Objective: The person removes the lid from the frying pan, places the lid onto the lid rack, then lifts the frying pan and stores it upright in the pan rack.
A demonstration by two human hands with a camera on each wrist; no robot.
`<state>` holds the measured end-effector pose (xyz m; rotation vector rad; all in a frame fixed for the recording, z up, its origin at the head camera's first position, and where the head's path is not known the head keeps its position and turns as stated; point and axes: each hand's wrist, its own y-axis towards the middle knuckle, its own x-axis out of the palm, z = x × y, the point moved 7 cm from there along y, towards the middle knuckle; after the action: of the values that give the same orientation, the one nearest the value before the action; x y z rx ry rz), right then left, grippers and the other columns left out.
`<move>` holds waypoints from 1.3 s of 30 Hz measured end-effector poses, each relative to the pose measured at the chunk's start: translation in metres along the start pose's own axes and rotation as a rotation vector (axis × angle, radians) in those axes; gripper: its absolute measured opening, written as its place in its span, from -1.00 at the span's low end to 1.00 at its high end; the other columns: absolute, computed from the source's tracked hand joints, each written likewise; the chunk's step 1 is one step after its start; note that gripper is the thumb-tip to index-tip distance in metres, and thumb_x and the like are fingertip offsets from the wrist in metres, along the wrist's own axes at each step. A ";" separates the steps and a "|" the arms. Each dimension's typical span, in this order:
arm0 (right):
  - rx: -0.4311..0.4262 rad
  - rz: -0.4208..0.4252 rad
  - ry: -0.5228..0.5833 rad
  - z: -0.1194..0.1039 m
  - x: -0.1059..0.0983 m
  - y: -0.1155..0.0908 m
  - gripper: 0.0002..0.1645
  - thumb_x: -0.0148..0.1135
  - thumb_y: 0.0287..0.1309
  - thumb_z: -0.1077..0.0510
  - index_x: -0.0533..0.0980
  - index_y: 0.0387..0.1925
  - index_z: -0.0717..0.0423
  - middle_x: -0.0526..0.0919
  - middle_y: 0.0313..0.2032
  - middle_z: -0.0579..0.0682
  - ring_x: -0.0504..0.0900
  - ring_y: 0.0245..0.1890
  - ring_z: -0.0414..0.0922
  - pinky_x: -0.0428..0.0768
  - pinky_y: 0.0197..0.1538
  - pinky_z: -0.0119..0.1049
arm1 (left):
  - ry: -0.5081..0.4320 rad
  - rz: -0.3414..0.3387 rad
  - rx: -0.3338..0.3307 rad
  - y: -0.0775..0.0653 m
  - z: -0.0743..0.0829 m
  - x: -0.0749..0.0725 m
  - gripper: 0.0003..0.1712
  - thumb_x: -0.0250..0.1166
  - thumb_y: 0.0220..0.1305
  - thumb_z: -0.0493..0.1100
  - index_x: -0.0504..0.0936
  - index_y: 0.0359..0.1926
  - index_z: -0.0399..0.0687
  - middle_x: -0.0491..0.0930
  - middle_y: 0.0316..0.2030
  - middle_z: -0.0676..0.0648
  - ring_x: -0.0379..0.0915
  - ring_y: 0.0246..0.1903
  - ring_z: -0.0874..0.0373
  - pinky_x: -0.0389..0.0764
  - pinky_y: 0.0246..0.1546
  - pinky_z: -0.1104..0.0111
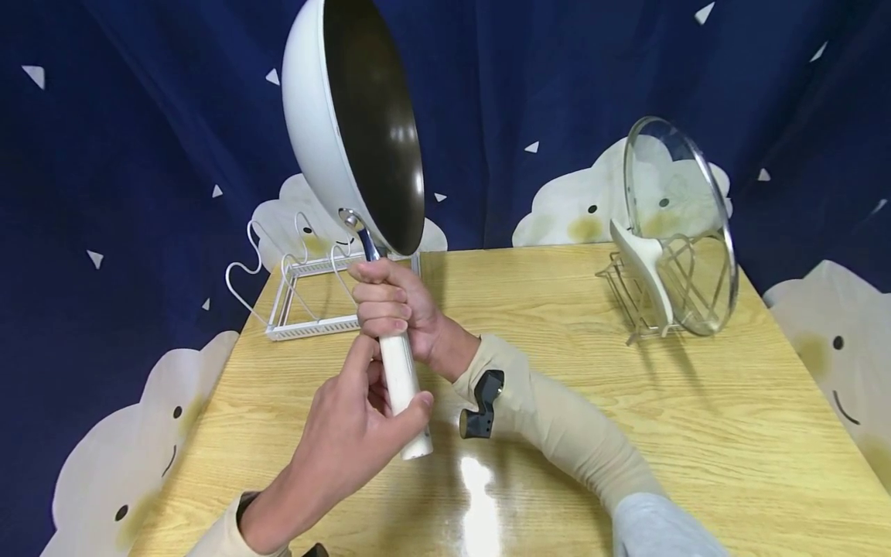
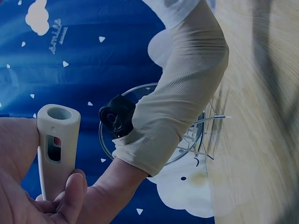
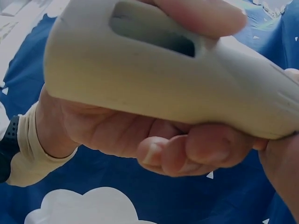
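A deep frying pan (image 1: 306, 100), white outside and dark inside, is held up on edge above the table, with its cream handle (image 1: 400, 379) pointing down toward me. My right hand (image 1: 404, 305) grips the upper part of that handle, just below the metal joint. Lower down, my left hand (image 1: 341, 433) holds the handle near its end, thumb on the near side and fingers behind. In the right wrist view the left fingers (image 3: 210, 147) curl under the handle (image 3: 126, 88). The left wrist view shows the handle's hollow end (image 2: 60, 113) and a slot through it.
A white metal rack (image 1: 313, 331) with wavy wire dividers stands at the table's back left, partly behind the pan. At the back right, a glass lid (image 1: 728, 263) with a cream handle (image 1: 647, 267) leans upright in a wire stand (image 1: 629, 302). A dark blue curtain (image 1: 480, 100) hangs behind the wooden table (image 1: 529, 302).
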<state>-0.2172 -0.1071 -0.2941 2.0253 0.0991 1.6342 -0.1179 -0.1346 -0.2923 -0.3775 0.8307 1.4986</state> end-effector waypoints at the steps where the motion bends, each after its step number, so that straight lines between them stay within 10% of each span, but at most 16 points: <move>1: 0.004 -0.005 -0.002 0.001 0.001 0.001 -0.66 0.12 0.32 0.26 0.23 -0.53 0.05 -0.01 -0.75 -0.26 0.04 -0.82 -0.33 0.26 -0.73 -0.50 | 0.008 0.006 0.004 0.000 0.000 -0.001 -0.55 0.45 0.02 -0.10 0.41 -0.11 0.09 0.54 -0.55 0.24 0.45 -0.57 0.37 0.51 -0.57 0.42; 39: 0.096 -0.088 0.114 0.017 -0.003 0.024 -0.56 0.11 0.30 0.31 0.11 -0.57 0.00 -0.02 -0.78 -0.27 -0.01 -0.82 -0.35 0.19 -0.73 -0.52 | 0.082 0.073 -0.017 -0.007 -0.007 -0.017 -0.51 0.49 -0.01 -0.11 0.41 -0.10 0.12 0.55 -0.53 0.25 0.48 -0.57 0.40 0.54 -0.56 0.43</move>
<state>-0.2086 -0.1345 -0.2882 1.9674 0.3095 1.7178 -0.1102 -0.1524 -0.2873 -0.4276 0.9049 1.5671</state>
